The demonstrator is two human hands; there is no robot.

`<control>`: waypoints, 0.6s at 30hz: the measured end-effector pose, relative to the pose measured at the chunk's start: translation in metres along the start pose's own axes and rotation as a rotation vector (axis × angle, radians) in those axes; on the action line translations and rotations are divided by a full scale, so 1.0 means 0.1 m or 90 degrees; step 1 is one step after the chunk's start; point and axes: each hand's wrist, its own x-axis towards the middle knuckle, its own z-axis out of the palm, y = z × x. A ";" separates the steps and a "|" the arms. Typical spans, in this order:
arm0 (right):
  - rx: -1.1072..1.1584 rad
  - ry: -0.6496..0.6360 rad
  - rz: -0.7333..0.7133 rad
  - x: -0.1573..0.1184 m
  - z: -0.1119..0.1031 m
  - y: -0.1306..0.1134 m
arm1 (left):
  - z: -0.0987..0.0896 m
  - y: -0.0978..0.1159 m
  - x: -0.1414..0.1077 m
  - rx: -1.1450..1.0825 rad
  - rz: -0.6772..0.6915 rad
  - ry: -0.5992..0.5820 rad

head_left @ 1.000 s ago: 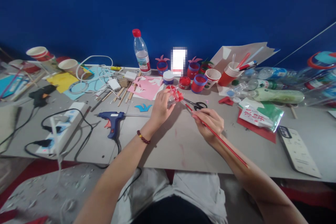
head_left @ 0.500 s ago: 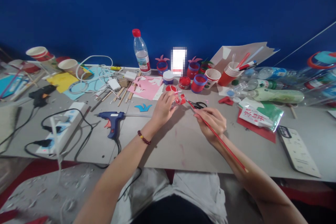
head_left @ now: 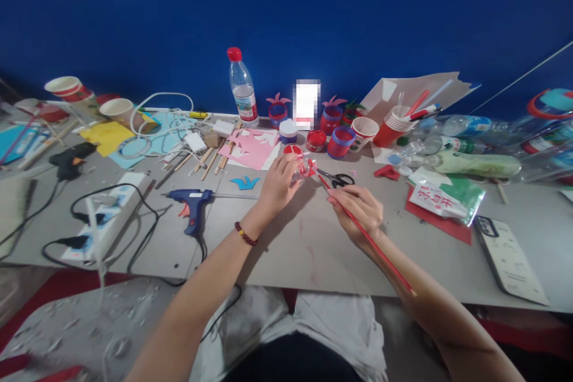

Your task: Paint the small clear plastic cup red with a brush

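Observation:
My left hand (head_left: 277,186) is closed around a small clear plastic bottle piece (head_left: 306,169), which lies on its side with red paint along its right rim. A long red paintbrush (head_left: 387,259) is gripped by my right hand (head_left: 358,210), its tip at or very near the painted rim. Black scissors (head_left: 342,179) lie just behind my right hand. Beyond the bottle piece stand an open jar of red paint (head_left: 316,141) and a red-and-purple painted cup (head_left: 341,142). A red-smeared lid (head_left: 293,150) sits behind my left fingers.
To the left are a blue glue gun (head_left: 193,206), a power strip (head_left: 105,215) with trailing cords, a blue paper cutout (head_left: 245,183) and pink paper (head_left: 250,152). A water bottle (head_left: 243,92) stands at the back. Rightward lie plastic bottles (head_left: 477,164) and a phone (head_left: 510,259).
My right hand has shifted slightly left with the paintbrush, moving its tip along the red rim. My left hand keeps its hold on the bottle piece, and the view has shifted a little.

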 end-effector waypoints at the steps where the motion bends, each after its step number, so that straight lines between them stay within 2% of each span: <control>1: 0.005 0.005 -0.003 0.00 0.00 0.00 | 0.00 -0.01 0.00 0.006 0.000 0.005; 10: 0.028 -0.008 -0.001 -0.01 0.02 -0.03 | 0.05 -0.07 -0.02 0.001 -0.034 0.056; 18: 0.041 0.023 -0.037 0.06 -0.04 -0.05 | 0.08 -0.12 -0.04 0.002 -0.083 0.097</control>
